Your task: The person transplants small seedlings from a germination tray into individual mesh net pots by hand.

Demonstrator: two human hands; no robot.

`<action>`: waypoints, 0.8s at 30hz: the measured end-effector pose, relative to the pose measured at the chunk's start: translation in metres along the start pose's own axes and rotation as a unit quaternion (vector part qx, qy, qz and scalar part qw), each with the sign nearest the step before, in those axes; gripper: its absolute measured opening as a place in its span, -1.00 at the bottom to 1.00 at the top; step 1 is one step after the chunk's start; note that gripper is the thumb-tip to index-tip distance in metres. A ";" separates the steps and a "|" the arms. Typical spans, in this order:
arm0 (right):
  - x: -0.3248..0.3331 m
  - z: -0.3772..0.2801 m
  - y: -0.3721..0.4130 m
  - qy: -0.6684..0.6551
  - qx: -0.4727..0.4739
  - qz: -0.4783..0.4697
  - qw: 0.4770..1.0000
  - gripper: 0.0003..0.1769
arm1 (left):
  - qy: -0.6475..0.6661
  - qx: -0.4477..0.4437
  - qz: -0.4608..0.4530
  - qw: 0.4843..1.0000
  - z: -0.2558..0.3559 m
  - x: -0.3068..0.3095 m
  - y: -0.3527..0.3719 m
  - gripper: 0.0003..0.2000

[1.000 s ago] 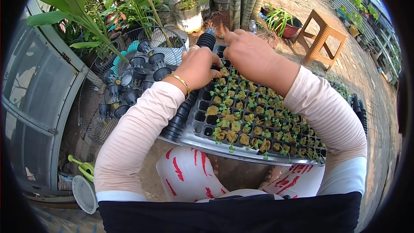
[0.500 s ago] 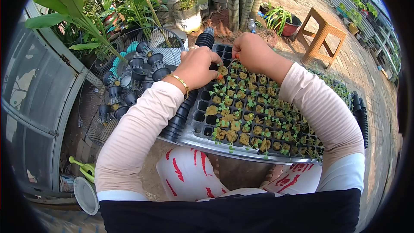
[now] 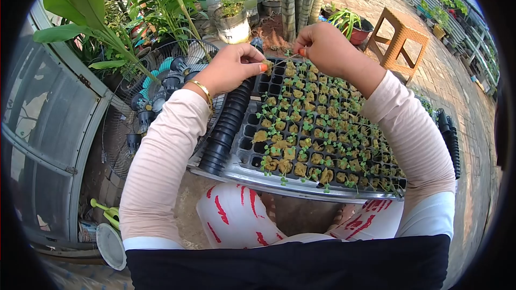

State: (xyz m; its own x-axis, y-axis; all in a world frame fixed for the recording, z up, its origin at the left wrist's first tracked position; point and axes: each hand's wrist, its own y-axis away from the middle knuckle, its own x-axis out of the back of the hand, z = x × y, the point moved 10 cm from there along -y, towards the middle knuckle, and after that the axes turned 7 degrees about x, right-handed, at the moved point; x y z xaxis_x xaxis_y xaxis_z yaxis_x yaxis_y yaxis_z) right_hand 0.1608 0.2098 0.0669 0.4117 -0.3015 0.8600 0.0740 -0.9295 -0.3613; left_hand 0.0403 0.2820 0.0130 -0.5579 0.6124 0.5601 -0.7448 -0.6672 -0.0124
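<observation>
Over the upper left corner of the black seedling tray (image 3: 258,160), my left hand (image 3: 235,67) pinches a small brownish-green plug (image 3: 267,65) between thumb and finger. Just to its right, my right hand (image 3: 322,45) is closed on a thin seedling stem (image 3: 287,56) that stretches toward the plug. Rows of spongy plugs with small green seedlings (image 3: 322,145) fill most of the tray's cells. Several cells along its left side hold no plug.
A stack of black net pots (image 3: 223,134) lies along the tray's left edge. Further left, a wire fan guard (image 3: 115,145) holds loose net pots (image 3: 145,118). Potted plants (image 3: 233,16) stand behind. At the right are a brown stool (image 3: 406,32) and more stacked pots (image 3: 447,134).
A plug has come up out of the tray in my left hand, which has moved up and left. My right hand has moved slightly up and right.
</observation>
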 end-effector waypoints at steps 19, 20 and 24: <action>0.103 -0.003 0.199 -0.319 -0.041 0.303 0.897 -0.60 | 0.118 -0.146 -0.200 0.962 0.166 -0.095 0.047 -0.76; 0.110 -0.007 0.212 -0.307 -0.015 0.346 0.887 -0.55 | 0.121 -0.160 -0.214 0.956 0.177 -0.109 0.047 -0.76; 0.128 -0.003 0.255 -0.227 0.007 0.444 0.867 -0.50 | 0.119 -0.190 -0.253 0.941 0.225 -0.167 0.055 -0.78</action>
State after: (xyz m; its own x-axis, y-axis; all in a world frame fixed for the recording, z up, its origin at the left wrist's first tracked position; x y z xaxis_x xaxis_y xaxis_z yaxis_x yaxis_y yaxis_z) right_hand 0.2295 -0.0666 0.0860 0.6272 -0.7788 0.0111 -0.4459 -0.3707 -0.8147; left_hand 0.1753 0.0477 0.1053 -0.1296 0.9189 0.3725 -0.9891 -0.0932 -0.1141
